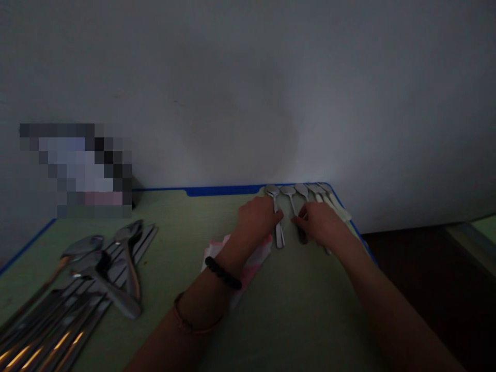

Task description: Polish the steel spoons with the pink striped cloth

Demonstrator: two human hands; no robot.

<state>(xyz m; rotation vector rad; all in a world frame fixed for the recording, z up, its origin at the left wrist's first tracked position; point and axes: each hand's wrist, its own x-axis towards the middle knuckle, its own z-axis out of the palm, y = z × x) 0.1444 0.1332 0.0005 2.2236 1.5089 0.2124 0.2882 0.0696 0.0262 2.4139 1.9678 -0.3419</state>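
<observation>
My left hand [259, 219] has its fingers closed on the handle of a metal spoon [279, 235] at the left end of a row. At least one more spoon seems stacked with it, bowls toward the wall. My right hand [320, 223] pinches the handle of a second spoon [289, 192], whose lower end looks dark. Beside it, another spoon [301, 191] runs partly under my right fingers. Several pale-handled utensils [337, 206] lie farther right. Under my left wrist is a pink and white cloth [253, 261], mostly covered by the forearm.
A pile of large spoons [127, 243] and long metal utensils [73, 320] lies on the left of the pale green table [174, 222]. Blue edging [225, 190] borders the tabletop along the wall [232, 103]. A pixelated object [85, 165] stands at the back left. Dark floor [418, 279] shows at right.
</observation>
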